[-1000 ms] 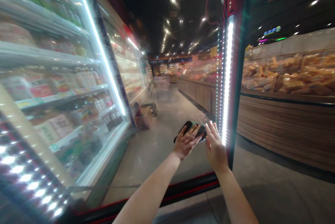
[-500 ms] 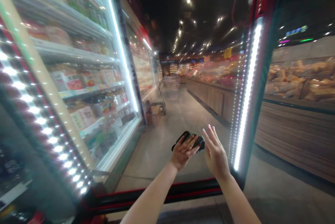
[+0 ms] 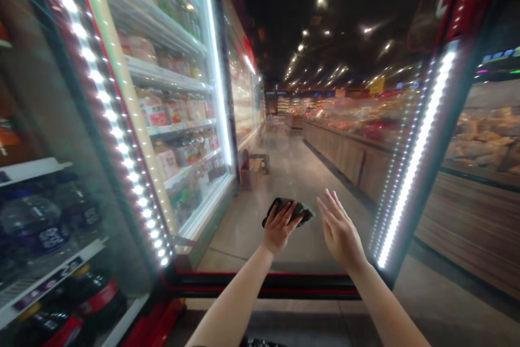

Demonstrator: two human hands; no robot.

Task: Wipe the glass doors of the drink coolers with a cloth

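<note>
Black cloth [image 3: 287, 211] pressed to a glass door [image 3: 239, 244] under the left hand [image 3: 279, 228], flat and gripping; right hand [image 3: 340, 226] open, empty, just beside.

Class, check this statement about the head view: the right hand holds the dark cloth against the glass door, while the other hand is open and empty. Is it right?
No, the hand is wrong. The head view shows the left hand holding the dark cloth against the glass door, while the right hand is open and empty.
</note>
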